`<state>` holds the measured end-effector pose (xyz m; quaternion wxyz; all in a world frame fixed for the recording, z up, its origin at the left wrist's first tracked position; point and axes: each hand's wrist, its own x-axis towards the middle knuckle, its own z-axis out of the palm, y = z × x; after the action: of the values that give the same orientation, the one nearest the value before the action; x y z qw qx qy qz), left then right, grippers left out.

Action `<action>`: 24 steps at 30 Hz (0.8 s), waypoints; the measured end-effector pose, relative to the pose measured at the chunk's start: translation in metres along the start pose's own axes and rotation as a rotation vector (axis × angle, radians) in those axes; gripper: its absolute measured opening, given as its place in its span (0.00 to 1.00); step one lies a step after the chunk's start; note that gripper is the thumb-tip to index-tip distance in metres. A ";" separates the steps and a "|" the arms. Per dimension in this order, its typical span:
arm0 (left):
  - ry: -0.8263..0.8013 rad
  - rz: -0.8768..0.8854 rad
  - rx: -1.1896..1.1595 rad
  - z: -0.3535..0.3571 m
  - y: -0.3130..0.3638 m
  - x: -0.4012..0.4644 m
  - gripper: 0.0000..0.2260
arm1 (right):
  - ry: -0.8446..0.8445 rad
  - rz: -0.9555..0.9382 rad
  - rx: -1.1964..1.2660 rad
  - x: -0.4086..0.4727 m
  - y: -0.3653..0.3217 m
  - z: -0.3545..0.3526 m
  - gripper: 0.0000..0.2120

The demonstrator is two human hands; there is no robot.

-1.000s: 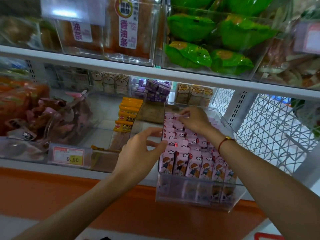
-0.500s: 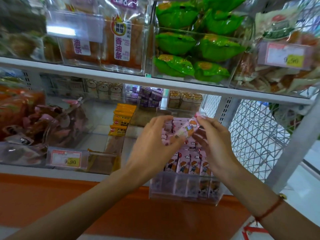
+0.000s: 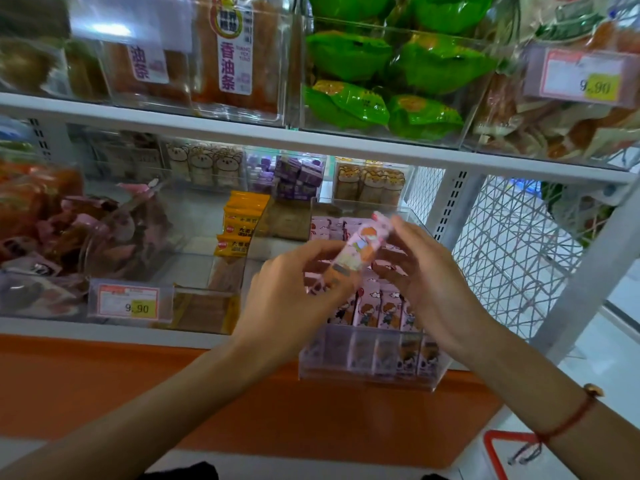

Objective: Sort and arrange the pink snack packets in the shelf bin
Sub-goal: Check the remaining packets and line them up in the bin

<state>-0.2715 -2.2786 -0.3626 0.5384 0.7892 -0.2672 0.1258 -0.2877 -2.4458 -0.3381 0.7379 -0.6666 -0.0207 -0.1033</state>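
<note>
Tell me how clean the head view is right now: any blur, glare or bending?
Head view: the pink snack packet held between the left hand and right hand is motion-smeared; white glare washes the clear price holder at upper left; the white shelf edge bows from wide-angle distortion; the packets in the clear acrylic shelf bin read fairly sharp.

Hands hide the pink bin's (image 3: 367, 372) middle rows

Bare forearms, a red string bracelet (image 3: 568, 419) with a gold bead
</note>
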 end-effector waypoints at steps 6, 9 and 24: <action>0.025 0.047 0.014 0.005 0.002 0.003 0.21 | -0.063 -0.053 -0.162 -0.003 0.007 0.010 0.17; 0.062 0.086 0.049 0.005 0.001 0.005 0.20 | 0.079 -0.081 -0.104 -0.004 0.007 0.011 0.24; -0.186 -0.190 -0.397 0.006 0.012 0.011 0.08 | -0.113 -0.006 -0.011 -0.002 -0.006 -0.011 0.16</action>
<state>-0.2699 -2.2909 -0.3507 0.6653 0.6979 -0.2596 -0.0539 -0.2916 -2.4574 -0.3332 0.7317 -0.6752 -0.0638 -0.0678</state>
